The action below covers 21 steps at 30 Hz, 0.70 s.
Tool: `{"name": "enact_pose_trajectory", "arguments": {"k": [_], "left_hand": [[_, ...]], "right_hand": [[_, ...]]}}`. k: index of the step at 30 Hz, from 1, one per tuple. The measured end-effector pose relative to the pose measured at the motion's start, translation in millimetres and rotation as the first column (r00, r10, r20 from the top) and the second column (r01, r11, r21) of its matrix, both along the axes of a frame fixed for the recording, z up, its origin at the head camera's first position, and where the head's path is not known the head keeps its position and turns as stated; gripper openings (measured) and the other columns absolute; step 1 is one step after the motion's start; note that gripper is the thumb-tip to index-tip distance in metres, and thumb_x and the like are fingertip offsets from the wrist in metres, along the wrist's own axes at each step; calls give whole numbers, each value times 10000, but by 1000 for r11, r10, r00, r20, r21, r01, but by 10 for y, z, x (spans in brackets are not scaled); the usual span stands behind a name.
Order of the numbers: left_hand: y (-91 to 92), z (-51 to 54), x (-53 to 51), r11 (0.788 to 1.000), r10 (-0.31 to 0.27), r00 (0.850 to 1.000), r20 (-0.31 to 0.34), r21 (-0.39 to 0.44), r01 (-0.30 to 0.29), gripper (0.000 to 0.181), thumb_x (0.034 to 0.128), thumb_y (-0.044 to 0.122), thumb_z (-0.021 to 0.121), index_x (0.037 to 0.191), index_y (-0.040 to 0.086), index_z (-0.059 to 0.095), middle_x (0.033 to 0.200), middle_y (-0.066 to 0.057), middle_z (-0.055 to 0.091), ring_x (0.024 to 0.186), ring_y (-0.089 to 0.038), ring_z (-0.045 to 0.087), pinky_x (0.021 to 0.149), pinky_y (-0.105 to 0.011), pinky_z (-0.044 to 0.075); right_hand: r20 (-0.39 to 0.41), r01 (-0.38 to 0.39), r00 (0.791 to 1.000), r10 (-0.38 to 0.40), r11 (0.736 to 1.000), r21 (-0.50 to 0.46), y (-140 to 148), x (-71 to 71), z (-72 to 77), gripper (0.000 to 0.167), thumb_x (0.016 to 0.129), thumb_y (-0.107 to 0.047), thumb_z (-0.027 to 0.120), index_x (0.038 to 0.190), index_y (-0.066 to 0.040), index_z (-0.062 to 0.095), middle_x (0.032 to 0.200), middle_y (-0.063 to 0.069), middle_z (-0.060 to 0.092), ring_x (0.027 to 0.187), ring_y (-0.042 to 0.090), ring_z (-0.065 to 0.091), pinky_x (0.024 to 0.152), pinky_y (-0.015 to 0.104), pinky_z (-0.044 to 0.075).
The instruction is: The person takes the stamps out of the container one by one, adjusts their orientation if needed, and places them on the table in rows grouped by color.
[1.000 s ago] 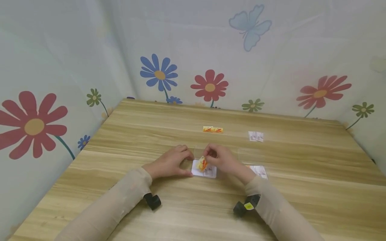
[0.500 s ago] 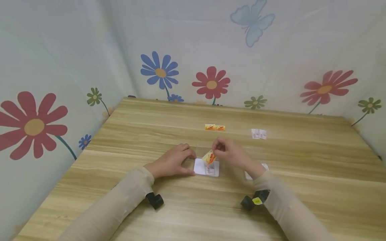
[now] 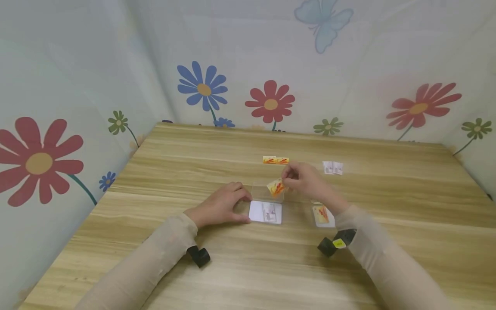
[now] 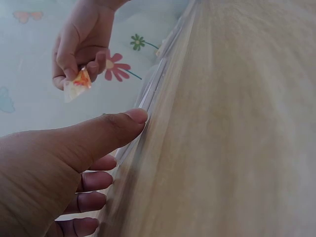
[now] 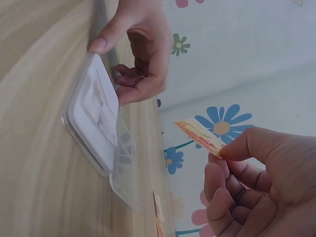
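Your head view is evenly lit but muted, with a greyish haze over the patterned cloth point(image 3: 236, 30); where the light comes from, you cannot tell. A pale sheen spreads across the near part of the wooden table point(image 3: 248, 267). Wide-angle distortion stretches the red flower point(image 3: 418, 108) toward the right edge. Your left wrist view smears the wood grain at lower right and softens your right hand point(image 4: 89, 37) in the background. In your right wrist view, the print on the white case point(image 5: 91, 136) is too blurred to read.
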<state>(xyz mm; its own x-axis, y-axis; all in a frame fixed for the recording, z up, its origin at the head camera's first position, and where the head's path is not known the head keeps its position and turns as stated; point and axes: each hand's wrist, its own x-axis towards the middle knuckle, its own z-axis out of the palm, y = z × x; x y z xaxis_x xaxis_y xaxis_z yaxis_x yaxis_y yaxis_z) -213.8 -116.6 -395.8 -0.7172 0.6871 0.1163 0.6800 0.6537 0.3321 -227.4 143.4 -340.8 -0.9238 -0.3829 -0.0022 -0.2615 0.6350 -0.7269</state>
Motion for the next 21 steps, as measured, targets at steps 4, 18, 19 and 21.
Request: {"name": "enact_pose_trajectory", "arguments": {"k": [4,18,19,21], "left_hand": [[-4,2,2,1000,6,1000,9,0,-6,492,749,437,785,1110,134,642,1070,-1,583,981,-145,519,867,-322,466],[-11,-7,3,1000,0,1000,-6,5,0,490,751,440,784,1106,134,644,1065,-1,584,982,-147,517,870,-325,462],[-10,-9,0,1000,2,1000,-3,2,-2,493,751,443,783,1109,133,643,1068,-2,584,983,-147,516,872,-324,462],[-9,-14,-7,1000,8,1000,4,-4,-8,498,753,450,780,1114,136,642,1075,-1,583,986,-146,513,875,-323,461]], "right_hand": [[31,25,999,-25,1000,-6,30,-67,61,81,883,-74,581,942,-19,588,832,112,639,683,188,603,555,256,493],[160,140,978,-132,989,-44,144,-282,159,173,942,-156,569,1050,-22,556,948,124,611,767,182,577,644,280,500],[162,144,977,-135,989,-43,150,-295,163,179,944,-155,569,1058,-18,553,957,128,610,772,181,577,643,273,497],[171,152,975,-143,988,-39,161,-322,170,185,949,-161,565,1067,-19,550,975,131,607,783,175,573,645,259,490]]}}
